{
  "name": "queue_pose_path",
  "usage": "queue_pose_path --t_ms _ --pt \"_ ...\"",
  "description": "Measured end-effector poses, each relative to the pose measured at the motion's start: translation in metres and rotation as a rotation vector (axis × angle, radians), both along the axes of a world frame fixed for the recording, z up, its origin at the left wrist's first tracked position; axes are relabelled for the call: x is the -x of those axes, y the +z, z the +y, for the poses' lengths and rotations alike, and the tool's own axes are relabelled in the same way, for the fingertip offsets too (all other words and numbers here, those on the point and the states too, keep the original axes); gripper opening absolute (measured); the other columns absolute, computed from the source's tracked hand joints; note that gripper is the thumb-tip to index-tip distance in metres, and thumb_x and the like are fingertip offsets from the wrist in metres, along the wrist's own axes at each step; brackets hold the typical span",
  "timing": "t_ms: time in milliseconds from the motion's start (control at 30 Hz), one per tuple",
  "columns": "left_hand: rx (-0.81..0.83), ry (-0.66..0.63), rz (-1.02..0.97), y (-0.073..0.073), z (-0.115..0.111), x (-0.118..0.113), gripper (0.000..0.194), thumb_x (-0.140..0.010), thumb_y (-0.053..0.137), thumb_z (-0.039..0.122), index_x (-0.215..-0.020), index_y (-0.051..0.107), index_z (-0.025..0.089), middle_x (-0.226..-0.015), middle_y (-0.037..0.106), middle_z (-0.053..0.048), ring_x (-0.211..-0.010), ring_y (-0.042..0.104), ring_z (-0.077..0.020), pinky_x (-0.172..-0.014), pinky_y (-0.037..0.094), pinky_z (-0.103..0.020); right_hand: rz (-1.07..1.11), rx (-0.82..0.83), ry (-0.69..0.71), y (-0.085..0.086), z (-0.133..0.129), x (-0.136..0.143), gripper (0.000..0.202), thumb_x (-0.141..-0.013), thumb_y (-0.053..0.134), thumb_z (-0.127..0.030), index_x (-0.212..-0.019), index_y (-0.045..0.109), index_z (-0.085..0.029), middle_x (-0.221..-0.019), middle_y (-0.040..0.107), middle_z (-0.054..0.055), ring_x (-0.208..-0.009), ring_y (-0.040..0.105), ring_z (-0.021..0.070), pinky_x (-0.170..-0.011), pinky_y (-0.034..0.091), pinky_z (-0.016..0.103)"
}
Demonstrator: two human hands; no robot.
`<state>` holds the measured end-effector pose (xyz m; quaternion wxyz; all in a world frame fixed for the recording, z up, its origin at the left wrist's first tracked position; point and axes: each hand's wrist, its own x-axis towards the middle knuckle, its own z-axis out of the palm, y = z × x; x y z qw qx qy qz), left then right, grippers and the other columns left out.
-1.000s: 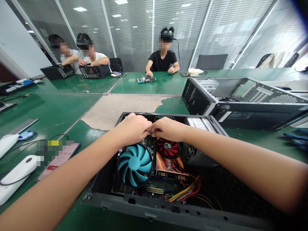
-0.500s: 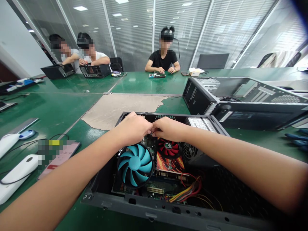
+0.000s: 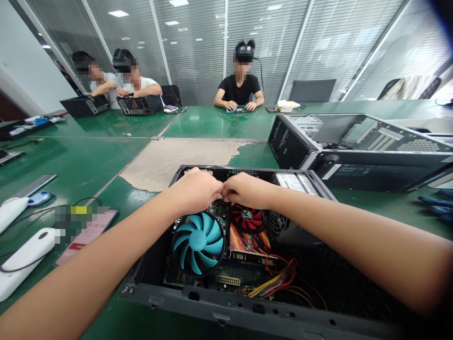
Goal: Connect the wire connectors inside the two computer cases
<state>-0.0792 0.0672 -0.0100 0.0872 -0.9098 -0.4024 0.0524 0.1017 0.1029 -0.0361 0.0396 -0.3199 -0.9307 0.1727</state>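
Observation:
A black computer case (image 3: 226,317) lies open in front of me. Over its far part, my left hand (image 3: 203,189) and my right hand (image 3: 244,189) meet fingertip to fingertip. Both are closed in a pinch, and whatever lies between the fingers is hidden. Below my left hand sits a cooler fan with blue blades (image 3: 198,240). Under my right hand is a graphics card (image 3: 249,238) with a red fan (image 3: 248,217). Coloured power cables (image 3: 274,281) lie loose at the near side, beside a pale socket (image 3: 228,280) on the motherboard.
A second open case (image 3: 371,165) stands at the right. Phone (image 3: 88,231), white power strip (image 3: 26,262) and cables lie at left. Blue-black gloves (image 3: 437,205) are at the right edge. Across the green table (image 3: 198,123), one person handles a circuit board (image 3: 240,109); two others work at cases (image 3: 139,105).
My hands stay almost in place, fingertips together over the case. Across the table, the person in black has shifted the circuit board slightly to the right.

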Motion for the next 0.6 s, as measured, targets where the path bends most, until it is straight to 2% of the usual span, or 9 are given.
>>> queue_pose_path --t_ms 200,400,600 --pt "0.006 0.013 0.028 -0.0015 0.0005 0.0007 0.03 -0.096 0.045 0.031 -0.083 0.07 0.018 -0.078 0.071 -0.008 -0.075 0.061 -0.0199 -0.068 0.034 -0.035 0.0 0.0 -0.008 0.0003 0.0001 0.0001 0.019 -0.079 0.058 -0.008 -0.085 0.074 -0.017 -0.085 0.075 0.004 -0.08 0.065 0.0171 -0.073 0.043 0.028" --pt "0.034 0.022 0.027 -0.0039 0.0013 0.0023 0.027 -0.095 0.048 0.027 -0.083 0.07 0.018 -0.077 0.071 -0.008 -0.071 0.06 -0.0193 -0.07 0.034 -0.036 0.003 0.003 -0.023 0.0012 -0.0003 0.0002 0.019 -0.077 0.06 -0.007 -0.084 0.074 -0.017 -0.085 0.075 0.005 -0.081 0.064 0.0175 -0.073 0.043 0.028" --pt "0.035 -0.004 0.03 -0.0029 0.001 0.0017 0.028 -0.095 0.046 0.027 -0.085 0.07 0.019 -0.077 0.071 -0.006 -0.069 0.06 -0.0166 -0.07 0.035 -0.034 -0.027 -0.011 0.035 0.0008 0.0012 0.0002 0.018 -0.081 0.061 -0.011 -0.089 0.076 -0.018 -0.092 0.076 0.006 -0.086 0.066 0.0193 -0.079 0.044 0.029"
